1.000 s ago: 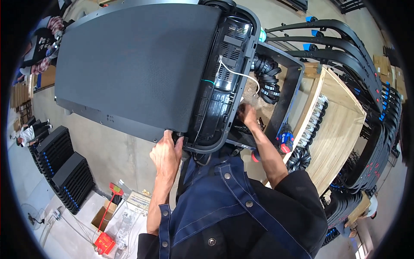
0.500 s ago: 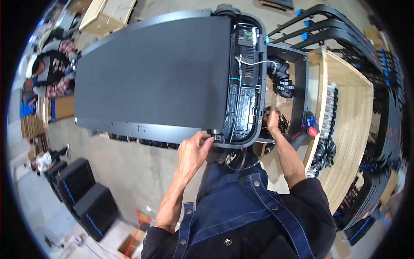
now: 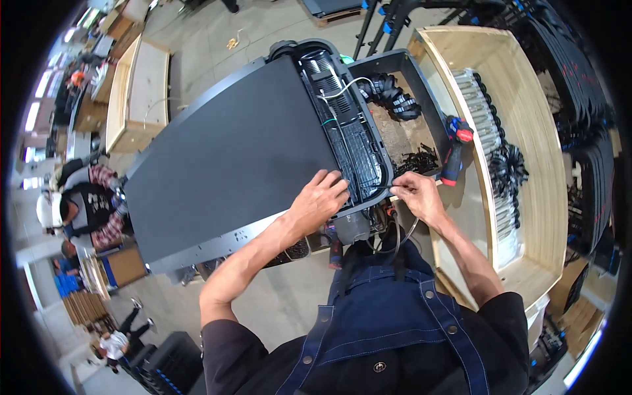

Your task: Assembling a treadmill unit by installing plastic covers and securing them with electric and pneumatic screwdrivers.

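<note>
A large dark grey flat panel (image 3: 230,158) lies tilted in front of me, with a black ribbed housing (image 3: 349,131) along its right end. A white wire and a green wire run over that housing. My left hand (image 3: 319,201) rests flat on the panel's near right corner, fingers touching the housing's edge. My right hand (image 3: 415,196) pinches a thin black cable tie (image 3: 385,187) at the housing's lower right rim. Below my hands a grey bracket with loose black cables (image 3: 368,230) hangs under the panel.
A grey bin (image 3: 408,72) right of the housing holds black parts and cable ties. A red and black power drill (image 3: 454,148) lies beside a wooden crate (image 3: 526,131). Other people stand at the far left, near black crates.
The view swung, so the panel now sits tilted and closer. My left hand moved from the panel's lower edge up onto its corner. My right hand came to the housing rim with the tie.
</note>
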Demonstrator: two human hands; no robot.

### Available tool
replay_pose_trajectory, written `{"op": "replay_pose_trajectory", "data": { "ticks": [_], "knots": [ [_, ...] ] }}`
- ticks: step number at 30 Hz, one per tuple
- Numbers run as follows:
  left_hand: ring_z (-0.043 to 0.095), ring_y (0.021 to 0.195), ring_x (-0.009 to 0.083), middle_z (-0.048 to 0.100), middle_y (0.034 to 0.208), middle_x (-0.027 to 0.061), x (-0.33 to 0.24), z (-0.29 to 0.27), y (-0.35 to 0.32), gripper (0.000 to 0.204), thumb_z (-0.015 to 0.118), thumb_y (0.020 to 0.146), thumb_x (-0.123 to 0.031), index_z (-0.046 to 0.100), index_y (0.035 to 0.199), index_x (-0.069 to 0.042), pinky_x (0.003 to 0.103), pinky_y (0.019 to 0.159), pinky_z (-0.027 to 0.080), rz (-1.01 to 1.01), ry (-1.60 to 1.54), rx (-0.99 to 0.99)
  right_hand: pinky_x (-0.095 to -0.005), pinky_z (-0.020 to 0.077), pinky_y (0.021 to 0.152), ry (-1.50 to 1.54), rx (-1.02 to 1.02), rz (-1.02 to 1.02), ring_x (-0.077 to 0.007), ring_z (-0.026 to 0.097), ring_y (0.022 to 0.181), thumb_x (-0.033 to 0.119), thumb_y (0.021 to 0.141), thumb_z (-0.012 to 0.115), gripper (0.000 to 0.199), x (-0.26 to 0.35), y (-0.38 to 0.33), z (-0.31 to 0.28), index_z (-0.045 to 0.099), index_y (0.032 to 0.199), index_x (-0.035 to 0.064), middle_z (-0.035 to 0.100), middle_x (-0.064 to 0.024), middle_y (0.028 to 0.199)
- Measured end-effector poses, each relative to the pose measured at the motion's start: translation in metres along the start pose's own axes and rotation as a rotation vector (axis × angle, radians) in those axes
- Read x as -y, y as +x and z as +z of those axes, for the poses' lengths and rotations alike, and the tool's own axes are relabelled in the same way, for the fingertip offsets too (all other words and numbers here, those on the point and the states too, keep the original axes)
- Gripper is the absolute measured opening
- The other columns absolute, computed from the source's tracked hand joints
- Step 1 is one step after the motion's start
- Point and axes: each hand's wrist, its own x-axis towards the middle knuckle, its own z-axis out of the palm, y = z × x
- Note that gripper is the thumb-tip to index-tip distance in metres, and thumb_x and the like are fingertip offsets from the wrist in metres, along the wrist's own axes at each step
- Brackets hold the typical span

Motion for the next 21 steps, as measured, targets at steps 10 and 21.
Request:
{"op": "replay_pose_trajectory", "data": {
  "ticks": [10, 21],
  "knots": [
    [0.059, 0.101, 0.0266, 0.064, 0.096, 0.0032, 0.054, -0.008, 0.061, 0.028, 0.077, 0.070, -0.013, 0.063, 0.094, -0.013, 0.041, 0.093, 0.043, 0.353, -0.313, 0.532, -0.0484, 0.0502, 0.067, -0.598, 0.398, -0.357, -0.0386, 0.063, 0.082, 0.002, 0.071, 0.066, 0.009, 0.047, 0.017, 0.022, 0.060, 0.077, -0.0013, 0.060, -0.0168, 0.083],
    [0.063, 0.097, 0.0232, 0.070, 0.087, 0.0001, 0.055, 0.005, 0.080, 0.024, 0.074, 0.079, -0.035, 0.073, 0.097, -0.019, 0.040, 0.094, 0.035, 0.224, -0.419, 0.896, -0.0496, 0.0510, 0.074, -0.429, 0.472, -0.248, -0.0389, 0.067, 0.087, 0.004, 0.075, 0.067, 0.012, 0.026, 0.038, 0.037, 0.070, 0.086, 0.0026, 0.067, -0.0162, 0.089]
  ]
}}
